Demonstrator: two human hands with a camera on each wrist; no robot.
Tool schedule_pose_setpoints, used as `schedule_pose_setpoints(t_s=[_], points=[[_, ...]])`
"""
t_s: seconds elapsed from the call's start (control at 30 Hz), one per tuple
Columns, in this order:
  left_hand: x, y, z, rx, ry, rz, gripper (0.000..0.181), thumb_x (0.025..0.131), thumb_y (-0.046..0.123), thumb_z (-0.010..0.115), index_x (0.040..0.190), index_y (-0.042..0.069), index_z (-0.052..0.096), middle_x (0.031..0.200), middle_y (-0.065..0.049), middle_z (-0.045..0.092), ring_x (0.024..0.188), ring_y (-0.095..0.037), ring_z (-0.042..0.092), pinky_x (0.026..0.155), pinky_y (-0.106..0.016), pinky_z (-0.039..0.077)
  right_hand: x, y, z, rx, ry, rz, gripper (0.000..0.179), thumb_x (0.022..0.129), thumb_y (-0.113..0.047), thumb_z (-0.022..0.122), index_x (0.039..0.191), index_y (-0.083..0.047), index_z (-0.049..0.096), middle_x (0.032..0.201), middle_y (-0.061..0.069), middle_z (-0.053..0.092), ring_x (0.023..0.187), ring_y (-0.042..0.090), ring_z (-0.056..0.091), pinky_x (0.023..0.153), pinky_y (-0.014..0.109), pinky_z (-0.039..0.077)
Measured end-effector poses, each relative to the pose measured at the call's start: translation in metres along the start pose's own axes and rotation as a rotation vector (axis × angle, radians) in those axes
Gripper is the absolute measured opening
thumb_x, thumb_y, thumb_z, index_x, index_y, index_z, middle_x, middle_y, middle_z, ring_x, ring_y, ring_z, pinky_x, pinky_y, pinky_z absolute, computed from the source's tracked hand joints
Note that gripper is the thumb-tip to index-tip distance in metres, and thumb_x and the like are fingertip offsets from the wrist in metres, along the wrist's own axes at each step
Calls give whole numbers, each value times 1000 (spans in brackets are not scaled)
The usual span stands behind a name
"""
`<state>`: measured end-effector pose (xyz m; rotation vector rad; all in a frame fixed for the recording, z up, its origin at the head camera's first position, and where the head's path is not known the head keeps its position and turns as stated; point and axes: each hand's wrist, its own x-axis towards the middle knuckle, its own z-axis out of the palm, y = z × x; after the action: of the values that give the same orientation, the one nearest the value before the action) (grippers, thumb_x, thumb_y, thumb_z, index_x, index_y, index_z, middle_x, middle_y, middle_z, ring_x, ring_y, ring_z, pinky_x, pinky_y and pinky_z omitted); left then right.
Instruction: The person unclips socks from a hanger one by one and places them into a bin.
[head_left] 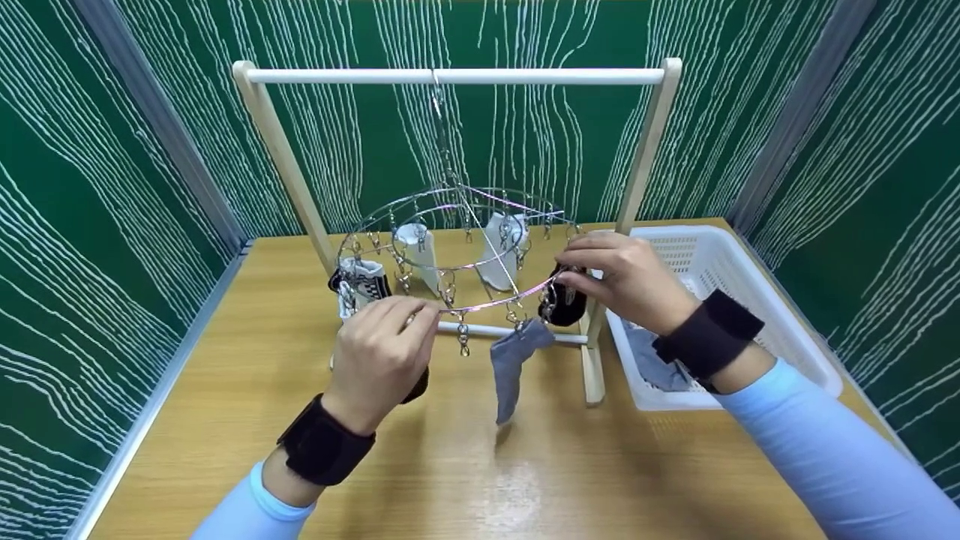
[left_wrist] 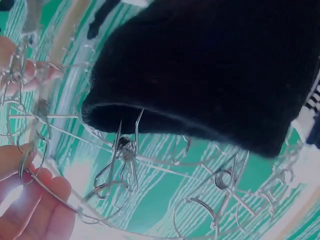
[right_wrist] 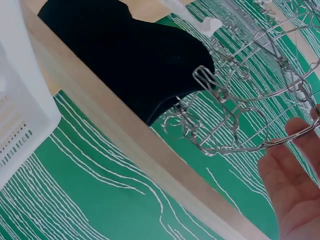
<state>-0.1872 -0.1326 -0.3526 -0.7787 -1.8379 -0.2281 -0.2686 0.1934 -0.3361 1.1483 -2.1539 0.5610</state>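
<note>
A round metal sock hanger (head_left: pixel 491 304) with dangling clips hangs by its hook between my hands. My left hand (head_left: pixel 386 356) grips its near rim at the left, fingers curled around the wire. On the right side of the same rim, my right hand (head_left: pixel 626 274) pinches the wire between thumb and fingers. A grey sock (head_left: pixel 511 367) dangles from a near clip. Beside my right hand hangs a black sock (head_left: pixel 564 301). Another black sock (left_wrist: pixel 210 75) fills much of the left wrist view, mostly hidden behind my left hand in the head view. White socks (head_left: pixel 499 251) hang at the back.
A wooden stand with a white top bar (head_left: pixel 525 76) carries the hanger. At the left hangs a checkered black-and-white sock (head_left: pixel 369 283). To the right, a white plastic basket (head_left: pixel 787 330) with grey cloth (head_left: pixel 656 360) inside stands on the wooden table (head_left: pixel 225 420). Green walls enclose the table.
</note>
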Motion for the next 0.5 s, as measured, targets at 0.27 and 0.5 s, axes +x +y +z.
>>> schedule_pose_setpoints(t_s=[0.27, 0.5], points=[[-5, -10, -2, -21, -19, -35, 4, 90, -4, 79, 92, -2, 81, 90, -15, 80, 82, -32, 80, 79, -43, 69, 1, -5, 1, 14, 5, -23, 18, 89, -3, 87, 105, 3, 81, 103, 17, 80, 97, 36, 75, 84, 50, 65], [-8, -20, -2, -45, -54, -75, 4, 90, -6, 78, 94, -4, 81, 93, -18, 81, 87, -34, 81, 83, -42, 68, 3, -9, 2, 21, -1, -68, 15, 92, -5, 85, 106, 0, 81, 100, 14, 79, 92, 31, 73, 79, 45, 64]])
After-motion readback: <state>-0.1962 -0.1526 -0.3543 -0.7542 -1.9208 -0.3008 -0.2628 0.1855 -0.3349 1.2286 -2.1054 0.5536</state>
